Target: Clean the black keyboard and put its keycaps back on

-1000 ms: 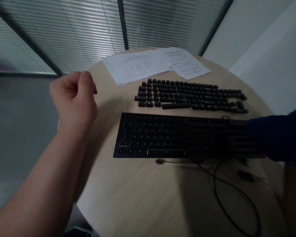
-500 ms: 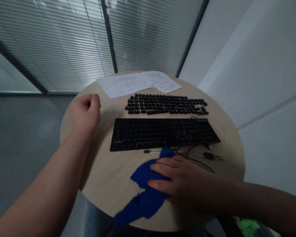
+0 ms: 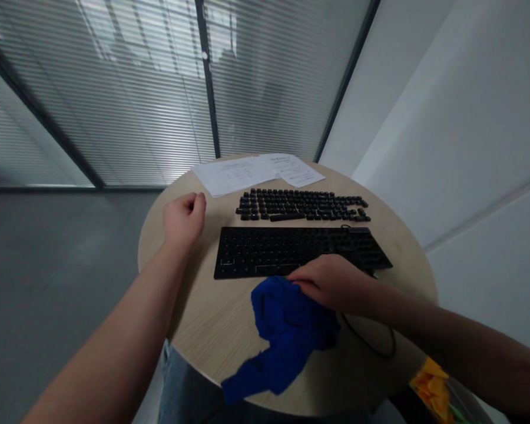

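A blue cloth (image 3: 287, 330) lies bunched on the near part of the round table, one end hanging over the front edge. My right hand (image 3: 333, 282) is closed at the cloth's upper edge, its fingertips pinching there beside the near edge of a black keyboard base (image 3: 265, 253). The base has its keycaps off. My left hand (image 3: 184, 222) rests as a fist left of the keyboard base, and its curled fingers hide whatever may be inside. Loose black keycaps (image 3: 291, 203) stand in keyboard order behind the base.
Printed papers (image 3: 234, 175) lie at the back of the wooden table (image 3: 203, 335). A black cable (image 3: 375, 352) loops under my right forearm. Something orange (image 3: 431, 386) sits low at the right. Glass panels with blinds and a white wall stand behind.
My right hand has gone from lying spread on the cloth to a pinch near the keyboard base, and the cloth has bunched up. The left fist stays closed. The view has shifted.
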Motion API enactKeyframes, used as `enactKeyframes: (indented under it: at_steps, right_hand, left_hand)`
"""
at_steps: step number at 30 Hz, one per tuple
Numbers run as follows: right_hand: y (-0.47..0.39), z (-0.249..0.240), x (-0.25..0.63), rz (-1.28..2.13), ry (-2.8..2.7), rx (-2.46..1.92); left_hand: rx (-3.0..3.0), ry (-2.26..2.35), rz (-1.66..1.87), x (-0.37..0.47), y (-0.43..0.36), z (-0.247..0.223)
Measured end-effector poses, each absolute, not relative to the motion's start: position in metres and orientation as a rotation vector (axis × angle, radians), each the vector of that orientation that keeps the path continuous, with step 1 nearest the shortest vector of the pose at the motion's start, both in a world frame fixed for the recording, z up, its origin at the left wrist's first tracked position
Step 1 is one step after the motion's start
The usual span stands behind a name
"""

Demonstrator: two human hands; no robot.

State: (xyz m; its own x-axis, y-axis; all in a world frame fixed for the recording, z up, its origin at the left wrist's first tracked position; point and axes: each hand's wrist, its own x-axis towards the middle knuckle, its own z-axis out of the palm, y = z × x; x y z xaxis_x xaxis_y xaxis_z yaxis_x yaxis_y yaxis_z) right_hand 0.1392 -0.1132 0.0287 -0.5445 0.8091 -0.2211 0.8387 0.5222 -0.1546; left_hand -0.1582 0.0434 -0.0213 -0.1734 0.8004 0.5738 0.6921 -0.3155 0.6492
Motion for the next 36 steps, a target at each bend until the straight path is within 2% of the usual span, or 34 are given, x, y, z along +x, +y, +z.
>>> enactKeyframes:
  at_steps: [6, 18, 27, 31, 36]
  right_hand:
    - [-0.108, 0.034, 0.131, -0.419, 2.608, 1.428]
    - [-0.103, 0.038, 0.118, -0.025, 2.417, 1.312]
    - [-0.099, 0.036, 0.104, -0.006, 2.379, 1.260]
    - [-0.099, 0.025, 0.114, -0.060, 2.457, 1.350]
    - [-0.097, 0.027, 0.132, -0.167, 2.742, 1.723]
  left_hand:
    - [1.957, 1.776, 1.501, -0.157, 0.043, -0.021]
    - [1.954, 1.786, 1.464, -0.157, 0.042, -0.023]
    - [1.957, 1.827, 1.412, -0.158, 0.042, -0.023]
    - [1.957, 1.836, 1.406, -0.158, 0.041, -0.023]
    - [1.956, 1.836, 1.385, -0.157, 0.039, -0.021]
